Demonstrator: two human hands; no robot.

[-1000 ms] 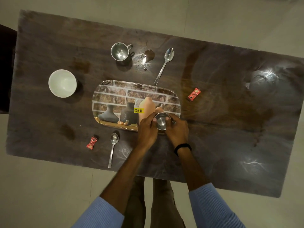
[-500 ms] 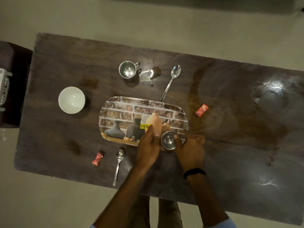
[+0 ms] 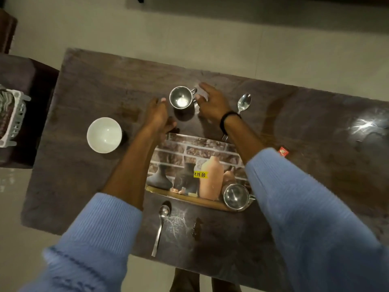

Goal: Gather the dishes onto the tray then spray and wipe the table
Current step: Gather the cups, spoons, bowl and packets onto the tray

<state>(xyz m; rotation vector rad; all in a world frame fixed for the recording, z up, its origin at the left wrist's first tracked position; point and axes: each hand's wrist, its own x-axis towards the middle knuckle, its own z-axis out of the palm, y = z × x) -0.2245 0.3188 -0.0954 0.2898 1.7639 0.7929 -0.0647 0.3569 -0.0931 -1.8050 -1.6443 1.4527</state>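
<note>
A picture-printed tray (image 3: 189, 148) lies in the middle of the dark table (image 3: 305, 186). One steel cup (image 3: 236, 196) stands on the tray's near right corner. A second steel cup (image 3: 181, 99) with a handle stands on the table beyond the tray. My left hand (image 3: 156, 115) is just left of that cup and my right hand (image 3: 210, 102) just right of it, both with fingers apart and holding nothing. A white bowl (image 3: 104, 134) sits at the left. One spoon (image 3: 242, 108) lies beyond the tray, partly under my right wrist. Another spoon (image 3: 161, 226) lies near the front edge.
A small red wrapper (image 3: 283, 152) lies right of the tray, partly behind my right sleeve. A dark smear (image 3: 196, 227) marks the table in front of the tray. A white plastic basket (image 3: 12, 121) rests on a dark seat off the table's left end.
Both hands let go of the steel cup, which now stands on the tray's near right corner, and reached forward to either side of the far cup. The camera moved forward too.
</note>
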